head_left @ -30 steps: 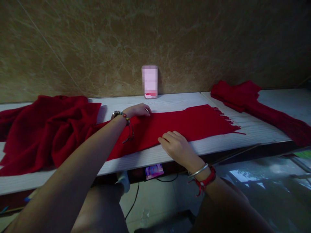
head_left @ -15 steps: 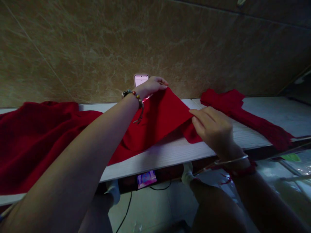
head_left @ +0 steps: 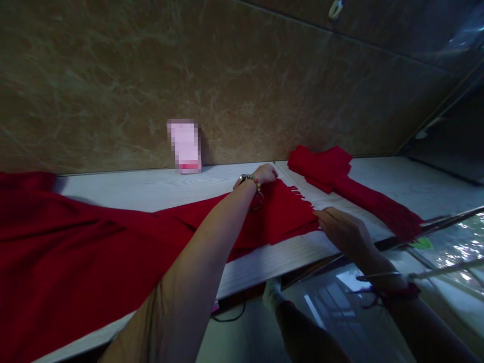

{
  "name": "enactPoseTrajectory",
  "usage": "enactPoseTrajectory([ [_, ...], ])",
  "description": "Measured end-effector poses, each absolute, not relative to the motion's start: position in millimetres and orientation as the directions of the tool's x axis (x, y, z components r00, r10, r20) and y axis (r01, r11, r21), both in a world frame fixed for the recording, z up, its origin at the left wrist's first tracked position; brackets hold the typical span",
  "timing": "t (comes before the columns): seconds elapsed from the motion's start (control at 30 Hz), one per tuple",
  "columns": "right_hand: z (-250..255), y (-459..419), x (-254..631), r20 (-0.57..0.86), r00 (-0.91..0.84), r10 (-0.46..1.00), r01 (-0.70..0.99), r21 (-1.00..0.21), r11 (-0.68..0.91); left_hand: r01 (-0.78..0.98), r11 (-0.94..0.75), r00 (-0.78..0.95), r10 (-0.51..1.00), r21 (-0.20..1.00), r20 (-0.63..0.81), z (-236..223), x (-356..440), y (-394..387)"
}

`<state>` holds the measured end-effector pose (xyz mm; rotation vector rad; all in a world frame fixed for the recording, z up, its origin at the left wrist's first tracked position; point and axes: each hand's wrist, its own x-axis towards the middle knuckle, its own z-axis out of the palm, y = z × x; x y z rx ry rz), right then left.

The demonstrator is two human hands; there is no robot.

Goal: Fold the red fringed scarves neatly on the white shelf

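Note:
A long red scarf [head_left: 276,214] stretches along a narrow white board, its fringed end pointing right. My left hand [head_left: 265,173] grips the far corner of that end, with the fingers curled and partly hidden. At the near corner, my right hand [head_left: 342,229] pinches the cloth between thumb and fingers. Between the two hands the cloth lies fairly flat, with short fringe strands along its edge. To the left, the rest of the red fabric [head_left: 83,262] spreads in loose folds and hangs toward me.
Another red scarf [head_left: 333,174], folded and fringed, lies at right on the white board [head_left: 242,280]. A phone [head_left: 186,146], its screen blurred out, leans against the brown marbled wall [head_left: 151,75]. Below are my leg, a dark cable [head_left: 230,318] and shiny plastic [head_left: 457,247] at right.
The scarf's end, earlier raised and taut between my hands, is down on the board with its fringe showing. Both hands are lower, and the view has shifted.

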<state>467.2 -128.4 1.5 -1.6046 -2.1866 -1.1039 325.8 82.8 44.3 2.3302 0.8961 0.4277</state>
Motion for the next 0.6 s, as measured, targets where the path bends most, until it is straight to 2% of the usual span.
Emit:
enactPoseTrajectory([
  [0.23, -12.4, -129.9, 474.4, 0.507, -0.33, 0.796, 0.934, 0.298, 0.197, 0.585, -0.607, 0.706, 0.708, 0.539, 0.031, 20.1, 330.8, 81.5],
  [0.37, -1.8, -130.3, 470.7, 0.502, -0.335, 0.798, 0.94, 0.234, 0.248, 0.637, -0.591, 0.643, 0.761, 0.495, 0.083, 23.3, 321.7, 61.3],
  [0.47, 8.8, -128.3, 456.8, 0.554, -0.318, 0.769, 0.945, 0.126, 0.3, 0.648, -0.61, 0.631, 0.765, 0.455, 0.128, 23.9, 301.9, 34.2],
  [0.53, 14.4, -124.1, 444.7, 0.566, -0.285, 0.773, 0.95, 0.062, 0.305, 0.647, -0.649, 0.676, 0.731, 0.399, 0.094, 21.9, 281.7, 13.0],
  [0.6, 17.6, -118.3, 433.8, 0.532, -0.289, 0.796, 0.951, 0.062, 0.303, 0.65, -0.654, 0.704, 0.71, 0.386, 0.017, 18.9, 257.8, -9.1],
])
